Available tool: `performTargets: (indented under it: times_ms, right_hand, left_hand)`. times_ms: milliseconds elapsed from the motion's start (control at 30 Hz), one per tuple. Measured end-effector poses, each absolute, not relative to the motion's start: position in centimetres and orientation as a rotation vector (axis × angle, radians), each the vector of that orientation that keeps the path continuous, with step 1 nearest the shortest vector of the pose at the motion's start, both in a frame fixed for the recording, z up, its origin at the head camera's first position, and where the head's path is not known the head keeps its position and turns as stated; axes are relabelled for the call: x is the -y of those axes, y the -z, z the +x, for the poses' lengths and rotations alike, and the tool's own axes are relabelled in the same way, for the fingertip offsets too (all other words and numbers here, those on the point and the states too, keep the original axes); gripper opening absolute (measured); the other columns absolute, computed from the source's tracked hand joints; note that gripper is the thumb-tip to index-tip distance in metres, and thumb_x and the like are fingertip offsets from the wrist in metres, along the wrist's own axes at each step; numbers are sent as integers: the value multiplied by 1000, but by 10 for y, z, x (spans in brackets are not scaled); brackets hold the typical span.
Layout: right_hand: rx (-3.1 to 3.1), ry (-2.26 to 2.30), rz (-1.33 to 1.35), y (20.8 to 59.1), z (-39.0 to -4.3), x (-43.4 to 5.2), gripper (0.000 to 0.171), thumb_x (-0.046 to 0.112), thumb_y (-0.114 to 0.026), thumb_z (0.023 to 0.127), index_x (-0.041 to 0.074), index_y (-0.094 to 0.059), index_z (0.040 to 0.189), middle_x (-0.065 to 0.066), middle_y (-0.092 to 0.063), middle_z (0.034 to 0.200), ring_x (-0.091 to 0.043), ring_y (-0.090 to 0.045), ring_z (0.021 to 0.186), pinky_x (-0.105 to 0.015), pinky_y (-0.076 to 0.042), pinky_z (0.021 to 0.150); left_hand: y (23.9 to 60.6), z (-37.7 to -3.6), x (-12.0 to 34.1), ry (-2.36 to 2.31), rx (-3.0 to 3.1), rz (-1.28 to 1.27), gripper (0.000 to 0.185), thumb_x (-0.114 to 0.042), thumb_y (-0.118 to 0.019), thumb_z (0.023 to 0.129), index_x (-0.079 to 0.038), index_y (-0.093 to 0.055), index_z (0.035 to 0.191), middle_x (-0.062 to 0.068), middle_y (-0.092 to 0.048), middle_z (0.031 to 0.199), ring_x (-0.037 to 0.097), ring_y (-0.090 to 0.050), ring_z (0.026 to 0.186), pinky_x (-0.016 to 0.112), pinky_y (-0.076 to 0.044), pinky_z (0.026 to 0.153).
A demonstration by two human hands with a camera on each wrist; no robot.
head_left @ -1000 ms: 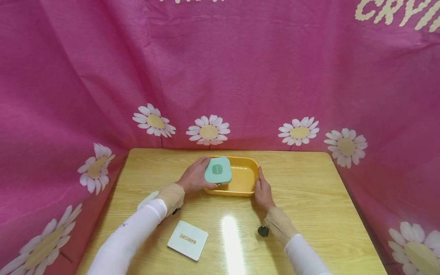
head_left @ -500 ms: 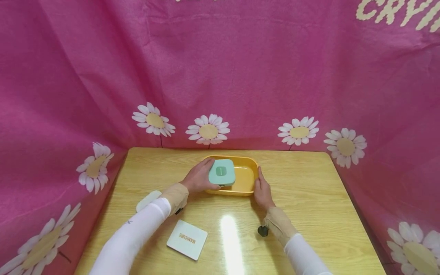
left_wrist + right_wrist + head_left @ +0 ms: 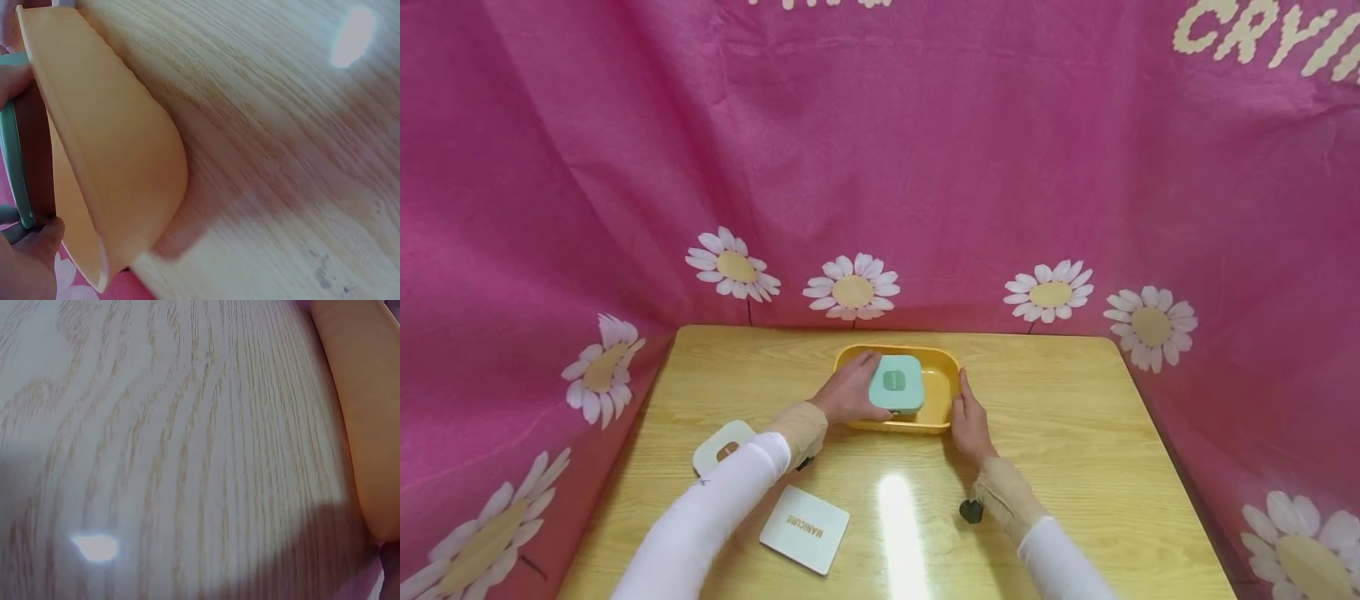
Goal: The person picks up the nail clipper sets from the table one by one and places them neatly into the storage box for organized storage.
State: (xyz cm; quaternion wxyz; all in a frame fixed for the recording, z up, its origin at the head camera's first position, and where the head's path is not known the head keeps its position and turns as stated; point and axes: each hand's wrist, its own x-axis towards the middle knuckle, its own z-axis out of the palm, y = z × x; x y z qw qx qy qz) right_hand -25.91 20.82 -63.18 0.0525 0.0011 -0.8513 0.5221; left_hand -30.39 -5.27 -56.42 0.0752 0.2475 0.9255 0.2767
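In the head view my left hand [image 3: 850,393] grips a small mint-green square box [image 3: 897,383] with a darker green label on its lid. The box is over the left and middle part of a yellow plastic basin [image 3: 937,398]. Seen from the left wrist, thumb and fingers pinch the box [image 3: 20,156] by its edges, partly below the basin's rim; whether it touches the bottom is hidden. My right hand [image 3: 973,423] holds the basin's right end, one finger lying along the outer wall. The right wrist view shows mostly table and the basin's side [image 3: 369,419].
A white card marked MANICURE [image 3: 805,530] lies on the wooden table [image 3: 1060,450] nearer to me. Left of it, a white rounded box or lid with a brown label [image 3: 718,447] is partly hidden by my left sleeve. A pink flowered cloth [image 3: 940,183] surrounds the table.
My left hand has moved right and slightly nearer with the mint-green box, further over the basin. The white rounded thing at the left shows more. My right hand stays at the basin's end.
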Motion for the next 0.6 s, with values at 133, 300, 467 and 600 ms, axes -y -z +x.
performTargets:
  times_ms: [133, 300, 467, 600]
  right_hand:
    - [2580, -1590, 8, 632, -259, -209, 54, 3, -35, 112, -2, -22, 164, -19, -27, 169, -36, -32, 153, -50, -27, 125]
    - [2601, -1585, 3, 631, -260, -212, 54, 6, -34, 113, 0, -20, 165, -17, -26, 170, -35, -31, 154, -49, -26, 125]
    - [2602, -1586, 8, 631, -259, -208, 54, 7, -33, 113, -2, -20, 165, -18, -26, 170, -37, -31, 154, -51, -26, 125]
    - [2586, -1601, -12, 634, -259, -207, 54, 9, -34, 113, -2, -21, 165, -18, -26, 170, -38, -30, 154, -53, -26, 124]
  left_hand:
    - [567, -306, 45, -841, -2779, 753, 115, -41, -96, 70, 2, -36, 158, 20, -47, 154, 33, -53, 133, 46, -46, 114]
    - [571, -307, 35, -825, -2771, 746, 115, -43, -95, 71, 4, -36, 158, 22, -44, 158, 36, -50, 139, 46, -43, 117]
    - [577, -307, 31, -820, -2761, 693, 118, -44, -94, 72, 3, -33, 160, 23, -39, 161, 37, -46, 143, 46, -41, 119]
    - [581, -310, 28, -812, -2779, 701, 117, -44, -95, 71, 4, -35, 159, 24, -41, 160, 37, -47, 142, 46, -41, 119]
